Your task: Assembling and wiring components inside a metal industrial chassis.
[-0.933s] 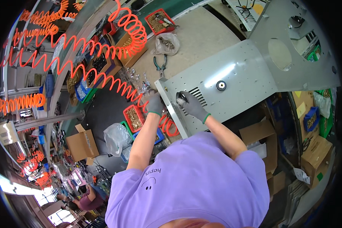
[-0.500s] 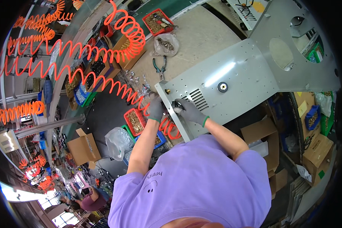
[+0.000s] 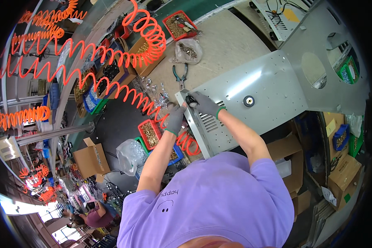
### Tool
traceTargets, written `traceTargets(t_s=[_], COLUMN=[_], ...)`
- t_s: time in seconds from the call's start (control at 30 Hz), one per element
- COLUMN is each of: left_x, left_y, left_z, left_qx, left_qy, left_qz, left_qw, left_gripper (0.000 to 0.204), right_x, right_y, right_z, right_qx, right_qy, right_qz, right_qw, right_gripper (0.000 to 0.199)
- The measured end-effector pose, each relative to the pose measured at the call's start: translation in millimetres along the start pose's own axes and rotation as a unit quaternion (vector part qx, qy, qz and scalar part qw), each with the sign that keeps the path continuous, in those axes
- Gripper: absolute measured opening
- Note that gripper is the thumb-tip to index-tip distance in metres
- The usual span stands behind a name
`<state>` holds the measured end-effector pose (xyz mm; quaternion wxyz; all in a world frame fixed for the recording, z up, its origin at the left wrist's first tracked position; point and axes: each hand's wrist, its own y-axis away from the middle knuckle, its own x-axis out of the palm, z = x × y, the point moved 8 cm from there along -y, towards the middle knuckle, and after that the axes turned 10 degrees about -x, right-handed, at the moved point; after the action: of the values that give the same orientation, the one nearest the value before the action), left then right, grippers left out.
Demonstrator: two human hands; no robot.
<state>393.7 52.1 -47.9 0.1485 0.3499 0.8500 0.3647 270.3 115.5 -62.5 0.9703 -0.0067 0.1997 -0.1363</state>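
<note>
A large grey metal panel with vent slots and a round black knob lies on the workbench in front of me. My right hand, in a grey glove, rests on the panel's near-left corner, fingers closed on a small black part. My left hand, also gloved, grips the panel's left edge just below that corner, fingers curled. The two hands are almost touching.
Pliers and a clear bag of screws lie beyond the corner, with a red tray of screws farther off. An orange coiled hose hangs over the parts bins at left. Cardboard boxes stand below.
My right hand has slid from beside the vent slots up to the panel's corner. The left hand stays at the panel's edge, slightly closer to the right hand.
</note>
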Motion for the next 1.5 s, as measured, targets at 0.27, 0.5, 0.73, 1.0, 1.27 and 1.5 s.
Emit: traceTargets(t_s=[0.27, 0.5, 0.73, 1.0, 1.27, 1.5], left_x=[-10, -18, -19, -11, -18, -8], left_y=[-8, -20, -14, -15, -31, -11], left_z=[9, 14, 16, 8, 21, 5], left_qx=[-0.033, 0.031, -0.023, 0.052, 0.070, 0.069], left_qy=[-0.024, -0.053, -0.091, -0.029, -0.021, -0.017], left_qz=[-0.025, -0.037, -0.062, -0.055, -0.041, -0.026], left_qw=[0.999, 0.997, 0.994, 0.997, 0.997, 0.997], left_gripper=[0.034, 0.036, 0.041, 0.040, 0.039, 0.038], right_x=[3, 9, 30, 12, 7, 3], right_y=[-11, -16, -35, -7, -3, 0], right_z=[-7, -14, -27, -15, -16, -8], right_qx=[0.021, 0.114, -0.012, 0.171, 0.084, 0.099], right_qy=[-0.127, -0.215, 0.082, -0.248, -0.297, -0.243], right_qz=[0.057, 0.089, 0.040, 0.062, -0.041, -0.022], right_qw=[0.990, 0.966, 0.996, 0.951, 0.950, 0.965], right_gripper=[0.051, 0.034, 0.039, 0.027, 0.032, 0.032])
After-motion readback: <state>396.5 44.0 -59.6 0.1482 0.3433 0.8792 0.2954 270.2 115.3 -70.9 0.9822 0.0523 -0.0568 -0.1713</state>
